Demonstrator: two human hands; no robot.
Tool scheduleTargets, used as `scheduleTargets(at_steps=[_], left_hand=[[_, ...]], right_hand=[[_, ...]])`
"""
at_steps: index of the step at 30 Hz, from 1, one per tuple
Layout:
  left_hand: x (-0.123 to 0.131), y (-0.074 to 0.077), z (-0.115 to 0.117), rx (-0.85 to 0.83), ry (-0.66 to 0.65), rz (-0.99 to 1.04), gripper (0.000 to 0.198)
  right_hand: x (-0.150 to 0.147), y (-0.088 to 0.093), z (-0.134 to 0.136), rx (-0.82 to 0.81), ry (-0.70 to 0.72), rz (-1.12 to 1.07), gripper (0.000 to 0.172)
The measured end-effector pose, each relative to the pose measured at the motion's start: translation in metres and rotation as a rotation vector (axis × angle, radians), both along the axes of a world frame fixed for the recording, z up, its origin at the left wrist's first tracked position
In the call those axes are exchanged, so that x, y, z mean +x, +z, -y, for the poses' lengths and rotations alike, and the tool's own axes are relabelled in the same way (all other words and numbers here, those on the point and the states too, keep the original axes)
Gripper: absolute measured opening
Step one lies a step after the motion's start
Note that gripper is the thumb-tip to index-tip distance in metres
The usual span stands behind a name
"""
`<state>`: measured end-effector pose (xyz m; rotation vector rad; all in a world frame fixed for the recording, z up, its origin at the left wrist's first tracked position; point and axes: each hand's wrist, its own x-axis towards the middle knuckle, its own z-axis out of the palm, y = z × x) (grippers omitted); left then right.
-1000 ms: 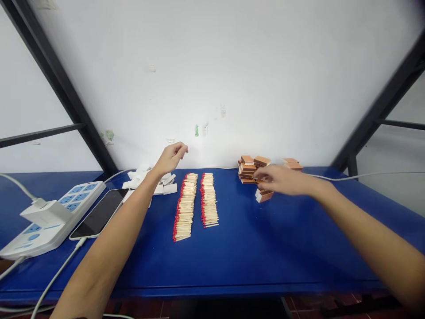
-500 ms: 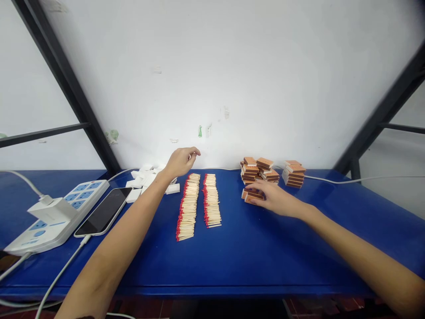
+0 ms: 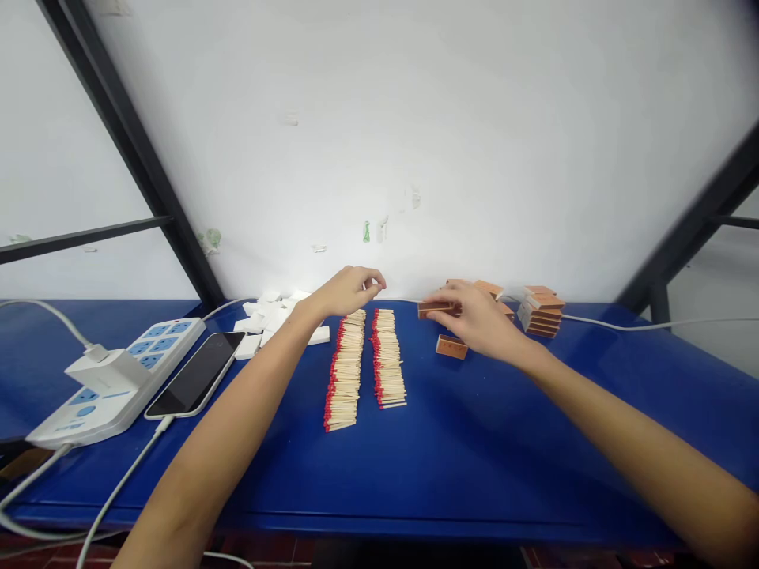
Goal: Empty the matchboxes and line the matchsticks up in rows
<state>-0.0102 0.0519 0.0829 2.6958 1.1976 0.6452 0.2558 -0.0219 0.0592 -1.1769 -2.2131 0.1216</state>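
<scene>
My right hand point(image 3: 474, 316) grips a brown matchbox sleeve point(image 3: 432, 310) between thumb and fingers, raised off the blue table. Just below it, another matchbox sleeve point(image 3: 451, 346) rests on the tabletop. Behind the hand is a pile of matchbox sleeves point(image 3: 489, 289), partly hidden. My left hand point(image 3: 351, 291) hovers above the far end of the matches, fingers loosely bent, with nothing visible in them. Two long rows of red-tipped matches, a left row point(image 3: 344, 371) and a right row point(image 3: 389, 359), lie between the hands.
White box trays point(image 3: 269, 314) lie heaped behind my left forearm. A neat matchbox stack point(image 3: 541, 311) stands at the back right. On the left are a phone point(image 3: 195, 373), a power strip point(image 3: 112, 395) with a charger point(image 3: 107, 371), and cables. A wall point(image 3: 474, 142) rises behind.
My right hand has lifted one of the two front matchbox sleeves up and left; the other stays on the table. My left hand has shifted right. The view has moved slightly.
</scene>
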Motion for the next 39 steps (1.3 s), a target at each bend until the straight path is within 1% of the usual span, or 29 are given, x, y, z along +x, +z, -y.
scheduleTargets(at_steps=[2, 5, 8, 13, 15, 16, 18, 20, 22, 24, 27, 29, 32, 36, 39], left_hand=[[-0.001, -0.002, -0.001, -0.004, 0.002, -0.002, 0.033], [-0.003, -0.008, -0.006, -0.018, 0.005, -0.025, 0.032], [-0.005, -0.015, -0.011, -0.046, 0.011, -0.044, 0.032], [-0.002, -0.025, -0.015, -0.091, -0.004, 0.010, 0.039], [-0.001, -0.028, -0.016, -0.116, -0.007, 0.062, 0.041], [0.000, -0.029, -0.016, -0.128, -0.003, 0.093, 0.041], [0.000, -0.031, -0.017, -0.145, 0.010, 0.161, 0.040], [0.000, -0.033, -0.019, -0.147, 0.028, 0.227, 0.039], [0.000, -0.034, -0.020, -0.148, 0.040, 0.280, 0.039], [0.001, -0.035, -0.021, -0.159, 0.042, 0.312, 0.039], [0.004, -0.035, -0.020, -0.158, 0.040, 0.326, 0.034], [0.006, -0.035, -0.019, -0.148, 0.048, 0.339, 0.033], [0.007, -0.035, -0.018, -0.172, 0.052, 0.355, 0.034], [0.002, -0.037, -0.020, -0.190, 0.081, 0.328, 0.034], [-0.002, -0.041, -0.024, -0.196, 0.107, 0.308, 0.038]], right_hand=[[-0.010, 0.001, -0.018, -0.009, -0.032, -0.037, 0.019], [-0.021, -0.001, -0.045, -0.063, -0.063, -0.049, 0.019], [-0.030, -0.005, -0.065, -0.078, -0.090, -0.033, 0.022], [-0.043, -0.012, -0.084, -0.065, -0.022, -0.061, 0.025], [-0.047, -0.015, -0.088, -0.057, 0.001, -0.084, 0.023], [-0.049, -0.017, -0.089, -0.025, 0.014, -0.095, 0.021], [-0.051, -0.023, -0.092, 0.104, 0.051, -0.109, 0.020], [-0.052, -0.030, -0.093, 0.267, 0.101, -0.104, 0.021], [-0.052, -0.037, -0.093, 0.389, 0.139, -0.080, 0.022], [-0.052, -0.043, -0.094, 0.463, 0.151, -0.050, 0.023], [-0.052, -0.050, -0.095, 0.537, 0.124, -0.005, 0.022], [-0.052, -0.053, -0.095, 0.565, 0.096, 0.017, 0.021], [-0.052, -0.056, -0.093, 0.563, 0.057, 0.054, 0.023], [-0.050, -0.058, -0.092, 0.510, 0.011, 0.109, 0.026], [-0.047, -0.056, -0.093, 0.431, -0.014, 0.103, 0.026]])
